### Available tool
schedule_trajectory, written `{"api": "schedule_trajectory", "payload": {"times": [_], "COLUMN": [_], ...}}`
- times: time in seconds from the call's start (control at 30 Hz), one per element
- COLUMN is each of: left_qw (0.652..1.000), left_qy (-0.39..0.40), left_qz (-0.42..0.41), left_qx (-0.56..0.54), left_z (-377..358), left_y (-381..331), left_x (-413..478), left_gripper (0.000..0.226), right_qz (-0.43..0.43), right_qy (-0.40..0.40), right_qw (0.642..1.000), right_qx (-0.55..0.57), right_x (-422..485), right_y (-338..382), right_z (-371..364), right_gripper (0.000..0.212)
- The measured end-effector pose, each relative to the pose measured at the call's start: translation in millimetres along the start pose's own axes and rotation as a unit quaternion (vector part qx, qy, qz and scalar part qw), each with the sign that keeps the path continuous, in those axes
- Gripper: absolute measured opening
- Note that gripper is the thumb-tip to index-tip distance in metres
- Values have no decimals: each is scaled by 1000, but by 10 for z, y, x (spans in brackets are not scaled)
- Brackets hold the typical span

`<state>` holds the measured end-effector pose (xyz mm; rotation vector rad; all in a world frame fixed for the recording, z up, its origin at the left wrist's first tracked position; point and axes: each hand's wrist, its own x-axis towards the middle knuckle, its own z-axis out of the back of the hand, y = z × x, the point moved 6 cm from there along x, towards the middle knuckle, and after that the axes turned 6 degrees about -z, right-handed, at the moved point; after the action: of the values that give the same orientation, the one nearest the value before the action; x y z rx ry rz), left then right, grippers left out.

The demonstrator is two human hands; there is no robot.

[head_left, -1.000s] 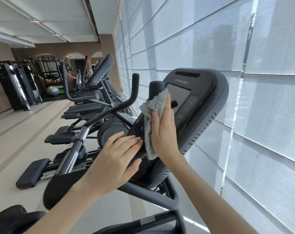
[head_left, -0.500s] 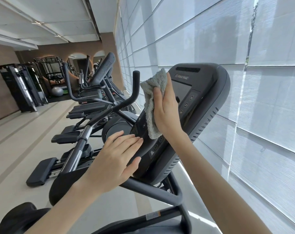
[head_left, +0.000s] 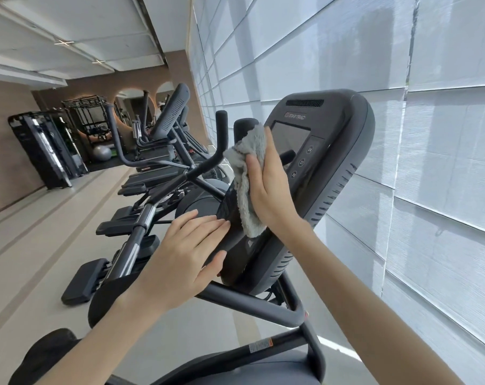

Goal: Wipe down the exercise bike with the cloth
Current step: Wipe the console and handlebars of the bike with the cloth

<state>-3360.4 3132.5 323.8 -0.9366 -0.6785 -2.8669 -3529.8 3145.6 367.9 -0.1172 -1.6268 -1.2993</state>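
Note:
The exercise bike's dark console point(head_left: 335, 151) tilts toward me at centre right, with a screen and round buttons on its face. My right hand point(head_left: 271, 187) presses a grey fluffy cloth point(head_left: 245, 176) flat against the console's left part, and the cloth hangs down below my palm. My left hand point(head_left: 188, 257) rests flat with fingers together on the console's lower left edge, thumb underneath. The bike's black frame tube point(head_left: 252, 304) runs below both hands.
A row of other cardio machines point(head_left: 163, 151) stretches away on the left, with foot pedals point(head_left: 82, 282) close by. White window blinds point(head_left: 430, 134) fill the right side. A weight rack point(head_left: 46, 151) and a grey exercise ball point(head_left: 101, 153) stand at the far wall.
My right hand raised the cloth to the console's top, then slid it back down over the console's left part. My left hand has stayed on the lower edge.

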Motion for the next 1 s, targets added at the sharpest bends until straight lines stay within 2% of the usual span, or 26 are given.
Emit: {"api": "schedule_trajectory", "payload": {"times": [0.17, 0.4, 0.53, 0.7, 0.77, 0.87, 1.0], "left_qw": [1000, 1000, 1000, 999, 999, 999, 999], "left_qy": [5, -4, -22, -38, -39, -40, -36], "left_qz": [3, 15, 18, 26, 27, 26, 28], "left_qx": [5, -1, 1, -10, -13, -14, -20], "left_z": [25, 6, 21, 55, 55, 47, 31], "left_y": [19, 5, -19, -2, -11, -20, -2], "left_x": [-44, -88, -109, -170, -188, -211, -254], "left_gripper": [39, 38, 36, 34, 34, 34, 35], "right_qz": [-4, -24, -43, 31, 47, 32, 15], "right_qy": [-17, -45, -26, -76, -73, -36, -68], "right_qw": [999, 998, 999, 996, 996, 998, 997], "right_qx": [38, 19, 7, -18, -37, -45, -28], "right_x": [289, -505, -808, -314, -46, 74, -265], "right_y": [180, -176, -247, 20, 118, 123, 8], "right_z": [5, -202, -235, 162, 211, 86, -98], "right_gripper": [57, 59, 60, 54, 54, 53, 54]}}
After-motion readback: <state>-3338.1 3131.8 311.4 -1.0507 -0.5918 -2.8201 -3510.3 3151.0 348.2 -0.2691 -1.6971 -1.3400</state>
